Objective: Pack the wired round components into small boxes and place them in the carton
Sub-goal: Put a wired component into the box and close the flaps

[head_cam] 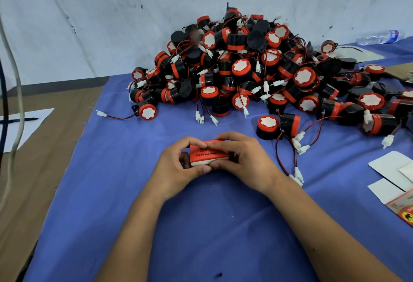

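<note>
Roughly centre of the bench (125, 192), near side of the heap of wired round components (257, 67), sat the small box (209, 155). Left hand (178, 170) had its grip curled round the box's left end, thumb under; right hand (242, 158) pinched the top & right end. Thin card, prob. light and easily crushed, so hold by edges, not faces. Loose wires near the box on its right could snag. Open cloth lay left of the box; bench edge further left. No carton in view.
</note>
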A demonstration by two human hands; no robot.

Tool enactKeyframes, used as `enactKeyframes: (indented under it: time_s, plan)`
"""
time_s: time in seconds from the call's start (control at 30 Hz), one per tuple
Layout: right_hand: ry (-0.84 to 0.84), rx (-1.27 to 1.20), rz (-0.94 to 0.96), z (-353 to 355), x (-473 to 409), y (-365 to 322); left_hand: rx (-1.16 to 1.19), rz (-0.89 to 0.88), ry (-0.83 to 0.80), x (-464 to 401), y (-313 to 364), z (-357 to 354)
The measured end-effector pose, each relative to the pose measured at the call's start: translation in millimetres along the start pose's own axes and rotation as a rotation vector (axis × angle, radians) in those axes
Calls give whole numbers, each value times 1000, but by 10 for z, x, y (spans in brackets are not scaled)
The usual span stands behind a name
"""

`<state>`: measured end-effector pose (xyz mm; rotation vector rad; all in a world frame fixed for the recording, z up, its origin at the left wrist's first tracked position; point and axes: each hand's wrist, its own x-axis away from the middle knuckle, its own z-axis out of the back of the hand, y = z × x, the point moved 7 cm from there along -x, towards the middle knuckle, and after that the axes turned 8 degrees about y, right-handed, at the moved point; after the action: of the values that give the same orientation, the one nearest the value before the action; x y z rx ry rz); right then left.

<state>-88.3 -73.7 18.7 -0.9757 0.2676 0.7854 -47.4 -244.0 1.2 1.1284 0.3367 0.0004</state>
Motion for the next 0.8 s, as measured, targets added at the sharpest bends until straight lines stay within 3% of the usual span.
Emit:
enactKeyframes:
  time_s: [0.1,0.27,0.33,0.47,0.6,0.8]
  plan:
    - [5,74,29,25,10,-17,-41,-36,2,18,22,17]
    - [182,72,-3,92,-1,-54,-42,-20,35,12,23,3]
    - [151,47,-54,46,13,-16,-37,-26,38,12,33,7]
    - [62,-225,-262,-55,52,105,-40,-26,51,21,50,11]
    - [157,-498,-375,-27,77,169,43,-64,97,17,118,44]
    - [171,-317,-271,2,73,108,11,-162,239,5,158,125]
